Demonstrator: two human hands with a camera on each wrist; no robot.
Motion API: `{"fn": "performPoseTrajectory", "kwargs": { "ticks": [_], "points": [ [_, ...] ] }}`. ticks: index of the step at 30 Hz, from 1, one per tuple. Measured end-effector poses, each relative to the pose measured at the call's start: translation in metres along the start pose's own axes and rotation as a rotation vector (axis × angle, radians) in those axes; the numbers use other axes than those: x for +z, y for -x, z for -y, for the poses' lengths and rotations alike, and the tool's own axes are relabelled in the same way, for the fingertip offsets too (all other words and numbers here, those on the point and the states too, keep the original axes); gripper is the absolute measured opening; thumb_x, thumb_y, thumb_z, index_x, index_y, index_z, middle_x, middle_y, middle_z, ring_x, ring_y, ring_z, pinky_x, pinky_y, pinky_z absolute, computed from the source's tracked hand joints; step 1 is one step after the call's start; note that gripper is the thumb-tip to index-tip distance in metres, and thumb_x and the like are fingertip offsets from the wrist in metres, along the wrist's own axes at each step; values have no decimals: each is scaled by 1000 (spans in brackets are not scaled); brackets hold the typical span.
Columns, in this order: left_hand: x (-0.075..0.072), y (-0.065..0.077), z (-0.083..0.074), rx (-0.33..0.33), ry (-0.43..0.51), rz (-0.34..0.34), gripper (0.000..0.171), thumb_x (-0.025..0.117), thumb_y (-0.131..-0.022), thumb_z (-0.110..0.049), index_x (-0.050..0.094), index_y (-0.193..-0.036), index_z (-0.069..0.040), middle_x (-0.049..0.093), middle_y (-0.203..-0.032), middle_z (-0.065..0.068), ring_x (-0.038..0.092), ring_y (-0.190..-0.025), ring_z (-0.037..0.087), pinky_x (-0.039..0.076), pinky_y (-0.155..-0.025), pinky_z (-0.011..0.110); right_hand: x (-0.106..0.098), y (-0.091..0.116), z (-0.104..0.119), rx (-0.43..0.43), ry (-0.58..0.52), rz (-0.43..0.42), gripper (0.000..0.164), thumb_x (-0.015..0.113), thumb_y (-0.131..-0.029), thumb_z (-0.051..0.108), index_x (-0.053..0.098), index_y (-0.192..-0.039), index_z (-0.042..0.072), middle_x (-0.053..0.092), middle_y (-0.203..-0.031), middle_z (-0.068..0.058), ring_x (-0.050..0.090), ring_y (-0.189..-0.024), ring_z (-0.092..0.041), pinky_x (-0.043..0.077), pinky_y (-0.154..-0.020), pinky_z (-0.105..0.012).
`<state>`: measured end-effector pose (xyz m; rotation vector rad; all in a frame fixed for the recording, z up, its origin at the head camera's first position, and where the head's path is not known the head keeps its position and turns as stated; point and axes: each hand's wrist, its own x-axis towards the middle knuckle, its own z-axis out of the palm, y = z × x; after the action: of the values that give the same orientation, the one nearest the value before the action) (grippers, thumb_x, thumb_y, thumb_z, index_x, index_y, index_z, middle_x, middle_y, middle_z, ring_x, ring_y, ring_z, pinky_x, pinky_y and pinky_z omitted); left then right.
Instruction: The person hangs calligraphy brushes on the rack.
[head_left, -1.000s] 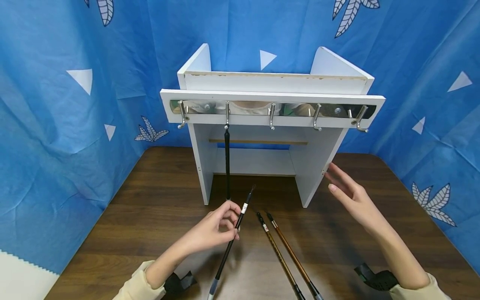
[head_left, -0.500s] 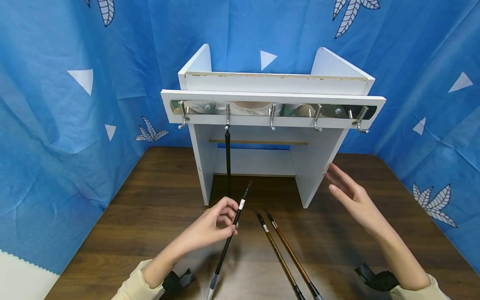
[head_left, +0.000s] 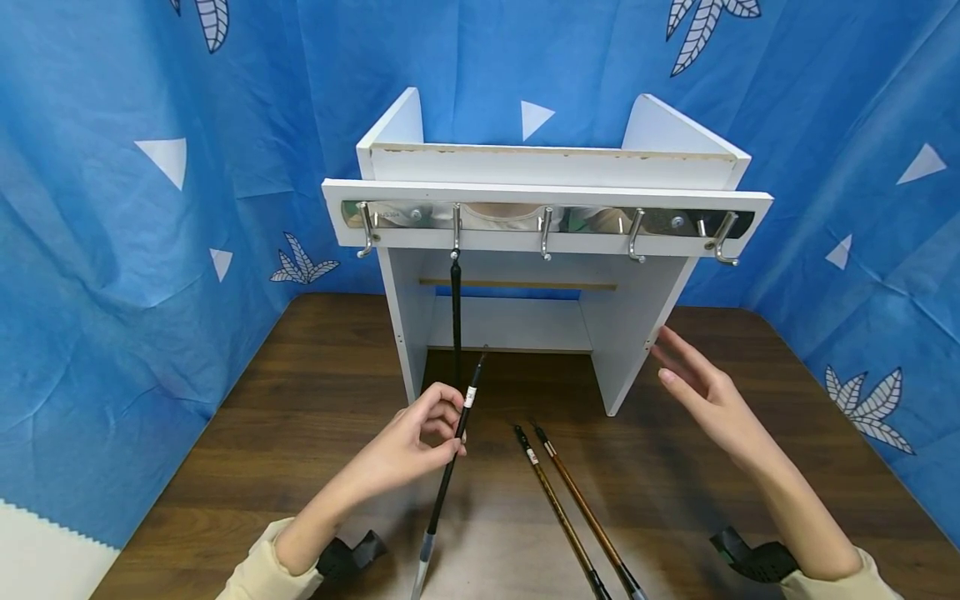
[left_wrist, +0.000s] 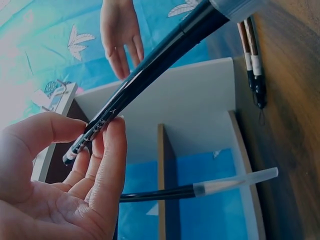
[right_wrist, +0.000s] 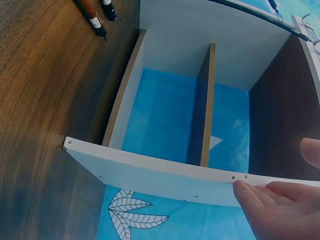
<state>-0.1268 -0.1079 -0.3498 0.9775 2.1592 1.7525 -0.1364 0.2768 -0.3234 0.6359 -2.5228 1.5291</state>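
Note:
My left hand pinches a black calligraphy brush between thumb and fingers. The brush is tilted, its thin loop end up and its clear-capped tip down toward me. In the left wrist view, printed marks show along the held brush. Another black brush hangs from the second hook from the left, its lower part behind my left hand; its clear cap shows in the left wrist view. My right hand, fingers extended, rests its fingertips on the right side panel of a white rack.
Two brown brushes, a darker one and a redder one, lie side by side on the wooden table. Several metal hooks, one being the middle hook, line the rack's front board. Blue cloth hangs behind.
My left hand has moved slightly left and up with the black brush, its loop end rising toward the hanging brush. My right hand stays against the rack.

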Motion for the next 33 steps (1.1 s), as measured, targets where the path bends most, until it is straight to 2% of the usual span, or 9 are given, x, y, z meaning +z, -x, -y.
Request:
{"fn": "performPoseTrajectory", "kwargs": {
  "ticks": [6,13,26,33],
  "points": [
    [-3,3,-5,-4,-26,-28,35,58,-85,10,42,-114,-2,58,-89,13,63,-79,21,56,-63,34,1,0,0,-31,-23,3,57,44,-99,3,19,-149,6,22,-149,-22,34,-130,-12,38,-89,-11],
    [-8,4,-7,-16,-58,-55,35,61,-86,6,43,-114,-4,58,-90,12,63,-80,25,56,-61,35,1,-2,-1,-32,-39,-2,56,44,-99,3,20,-149,7,22,-150,-20,34,-130,-11,38,-90,-13],
    [-15,6,-10,-9,-39,-102,34,61,-87,4,44,-115,-5,57,-92,17,63,-83,28,56,-62,36,0,-2,1,-32,-45,5,57,44,-98,2,19,-150,8,21,-150,-19,34,-130,-12,38,-90,-12],
    [-20,7,-9,-18,-29,-137,35,62,-88,3,45,-117,-3,56,-94,14,64,-85,23,56,-64,37,0,-3,0,-20,-48,-2,56,44,-99,3,20,-149,7,21,-150,-18,33,-131,-13,38,-91,-13]
  ]
}}
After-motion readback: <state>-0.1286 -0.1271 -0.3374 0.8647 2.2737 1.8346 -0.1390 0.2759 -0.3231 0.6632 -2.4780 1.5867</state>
